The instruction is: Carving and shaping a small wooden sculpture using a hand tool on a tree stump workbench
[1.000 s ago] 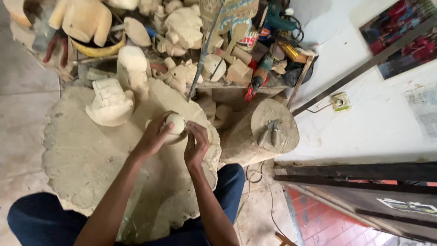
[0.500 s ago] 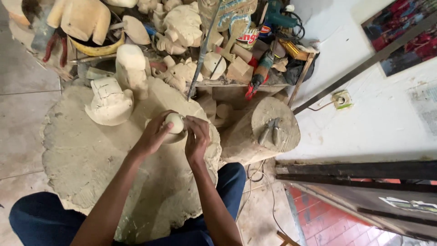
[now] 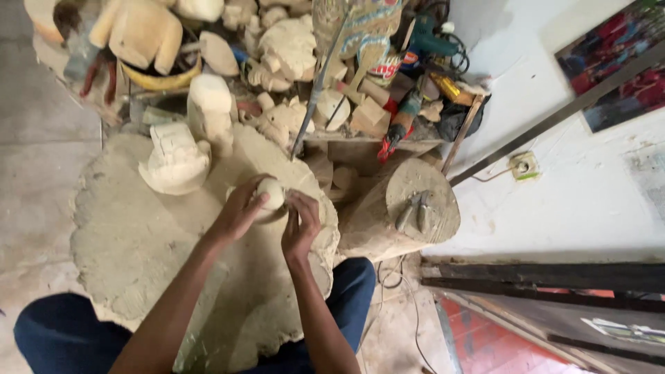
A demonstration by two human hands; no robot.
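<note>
A: What changed w/ your hands vs a sec ago?

B: Barely anything. Your left hand [image 3: 239,211] stayed cupped round the small pale wood ball [image 3: 270,195]; your right hand [image 3: 301,225] closed on its right edge, pinching. Ball sat between both, over the big slab [image 3: 125,235]. Carved block [image 3: 176,159] up-left, pliers [image 3: 414,210] right.

A: Meaning?

B: You were prob. mid-shaping.

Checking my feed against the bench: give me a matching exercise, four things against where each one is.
Things:
1. small round pale piece
2. pliers
3. pale carved block
4. power drill

Places:
A. on top of the log stump
B. in the heap at the far side
C. between the left hand and right hand
D. on the slab, beyond the left hand

Pairs: 1-C, 2-A, 3-D, 4-B
</note>
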